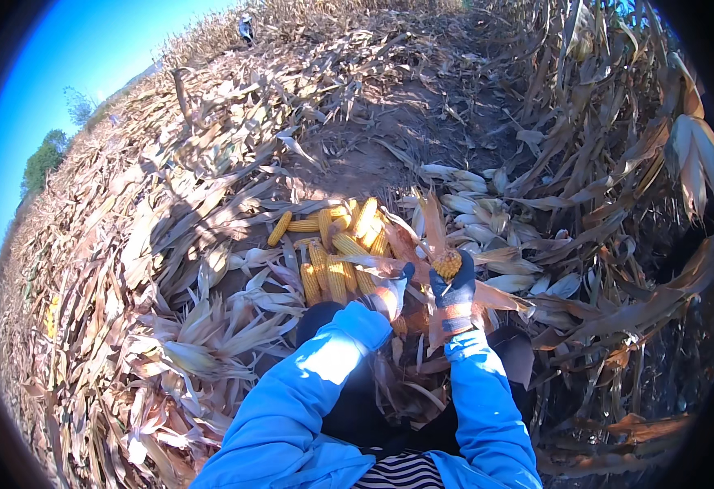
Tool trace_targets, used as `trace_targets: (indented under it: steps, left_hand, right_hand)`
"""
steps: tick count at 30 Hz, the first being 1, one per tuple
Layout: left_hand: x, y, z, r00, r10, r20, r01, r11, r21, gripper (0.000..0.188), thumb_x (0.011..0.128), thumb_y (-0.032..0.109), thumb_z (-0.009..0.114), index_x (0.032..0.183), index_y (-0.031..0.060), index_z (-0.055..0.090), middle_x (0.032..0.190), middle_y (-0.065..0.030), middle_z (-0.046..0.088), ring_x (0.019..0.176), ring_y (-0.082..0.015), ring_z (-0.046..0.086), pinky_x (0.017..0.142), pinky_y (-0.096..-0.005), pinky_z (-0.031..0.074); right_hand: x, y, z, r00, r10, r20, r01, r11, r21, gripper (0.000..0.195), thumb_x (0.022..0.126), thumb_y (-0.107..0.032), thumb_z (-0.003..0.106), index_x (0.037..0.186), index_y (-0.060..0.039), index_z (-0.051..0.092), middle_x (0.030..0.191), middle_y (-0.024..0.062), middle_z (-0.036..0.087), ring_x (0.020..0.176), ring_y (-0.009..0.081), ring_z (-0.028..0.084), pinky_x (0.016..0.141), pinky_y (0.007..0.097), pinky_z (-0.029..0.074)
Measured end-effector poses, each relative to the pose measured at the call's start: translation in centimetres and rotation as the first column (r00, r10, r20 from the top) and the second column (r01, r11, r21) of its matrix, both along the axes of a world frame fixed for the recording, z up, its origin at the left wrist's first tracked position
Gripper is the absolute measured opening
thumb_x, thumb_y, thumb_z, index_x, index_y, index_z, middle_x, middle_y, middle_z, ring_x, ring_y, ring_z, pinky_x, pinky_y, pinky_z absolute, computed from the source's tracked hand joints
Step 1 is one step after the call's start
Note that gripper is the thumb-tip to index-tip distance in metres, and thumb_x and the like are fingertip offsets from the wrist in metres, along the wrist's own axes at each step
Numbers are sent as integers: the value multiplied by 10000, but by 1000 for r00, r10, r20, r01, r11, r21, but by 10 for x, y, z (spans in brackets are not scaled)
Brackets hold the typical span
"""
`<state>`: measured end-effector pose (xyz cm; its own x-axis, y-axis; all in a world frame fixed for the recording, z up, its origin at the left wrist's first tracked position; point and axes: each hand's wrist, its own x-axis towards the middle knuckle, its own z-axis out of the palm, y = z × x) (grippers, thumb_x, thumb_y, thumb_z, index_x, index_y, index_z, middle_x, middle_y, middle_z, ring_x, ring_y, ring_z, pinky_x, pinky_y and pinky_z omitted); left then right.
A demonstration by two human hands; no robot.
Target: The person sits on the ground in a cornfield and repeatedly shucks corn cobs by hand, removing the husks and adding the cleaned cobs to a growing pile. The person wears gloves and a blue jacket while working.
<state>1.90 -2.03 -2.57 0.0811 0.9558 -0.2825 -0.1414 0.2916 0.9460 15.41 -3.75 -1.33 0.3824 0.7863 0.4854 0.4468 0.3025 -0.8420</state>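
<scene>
My right hand [454, 290], in a dark knitted glove with an orange band, is closed around a partly husked corn ear [447, 264]. Yellow kernels show at the ear's near end, and dry husk [435, 223] stands up beyond it. Just to the left is my left hand [388, 293], also gloved, with its thumb beside a pale strip of husk [372, 261]. Its curled fingers are partly hidden, so whether they grip the strip is unclear. Bare yellow corn cobs [335, 272] lie in a pile beyond and left of my left hand.
Unopened ears in pale husks [470, 211] lie to the right of the pile. Dry standing cornstalks [613, 122] rise on the right. Loose husks [210, 348] cover the ground at left. Bare soil [363, 162] shows ahead. A person [245, 29] is far off.
</scene>
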Motion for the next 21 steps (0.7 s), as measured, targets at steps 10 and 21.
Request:
trace_targets:
  steps: [10, 21]
  left_hand:
    - [-36, 14, -3, 897, -109, 429, 217, 953, -212, 385, 881, 324, 552, 1145, 44, 529, 1057, -113, 595, 909, -204, 561, 805, -341, 463]
    - [-25, 58, 2, 870, -85, 485, 229, 942, -246, 360, 876, 288, 554, 1124, 27, 540, 1013, -138, 610, 867, -225, 591, 770, -357, 495]
  right_hand:
    - [-43, -39, 14, 898, 326, 295, -378, 914, 143, 557, 671, -164, 716, 1151, -29, 466, 1093, 193, 535, 1028, 366, 526, 882, 400, 434]
    - [-65, -55, 19, 747, 525, -407, -522, 843, 129, 289, 815, -56, 586, 1092, -16, 515, 1097, 107, 555, 990, 245, 558, 896, 332, 445]
